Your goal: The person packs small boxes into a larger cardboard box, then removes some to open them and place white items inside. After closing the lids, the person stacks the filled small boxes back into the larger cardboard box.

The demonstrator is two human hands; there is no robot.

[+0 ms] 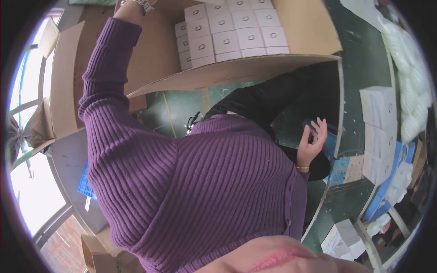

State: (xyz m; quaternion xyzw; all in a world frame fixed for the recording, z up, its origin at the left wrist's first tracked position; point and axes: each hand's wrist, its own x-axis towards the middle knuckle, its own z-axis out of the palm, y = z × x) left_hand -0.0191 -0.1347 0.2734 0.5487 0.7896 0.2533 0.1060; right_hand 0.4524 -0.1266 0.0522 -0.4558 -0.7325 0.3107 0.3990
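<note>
Open cardboard carton at 12 o'clock, packed with rows of small white boxes. The person's left wrist reaches its edge at 11 o'clock; that hand lies past the frame, its grip impossible to tell. At 3 o'clock the right hand hangs unclenched in air, fingers loosely curled.
</note>
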